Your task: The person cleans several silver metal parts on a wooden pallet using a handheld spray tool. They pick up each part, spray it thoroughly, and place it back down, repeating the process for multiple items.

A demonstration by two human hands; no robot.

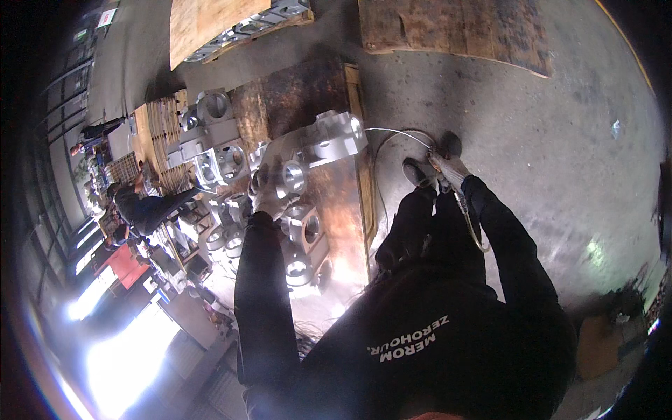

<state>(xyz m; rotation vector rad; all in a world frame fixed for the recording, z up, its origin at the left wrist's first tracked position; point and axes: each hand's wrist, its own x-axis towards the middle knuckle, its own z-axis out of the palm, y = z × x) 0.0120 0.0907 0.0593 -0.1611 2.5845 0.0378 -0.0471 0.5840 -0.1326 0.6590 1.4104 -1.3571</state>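
Silver-grey, block-shaped metal casting (334,143) lies left of your right hand (450,168) — closed round a thin, pale wand (402,132) — your left hand (271,201) against it, grip unclear.

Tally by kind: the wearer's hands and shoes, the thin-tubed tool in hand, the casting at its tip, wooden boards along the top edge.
Hands (left hand, right hand): 2
Shoes: 2
Thin-tubed tool: 1
Metal casting: 1
Wooden boards: 2
Total: 8
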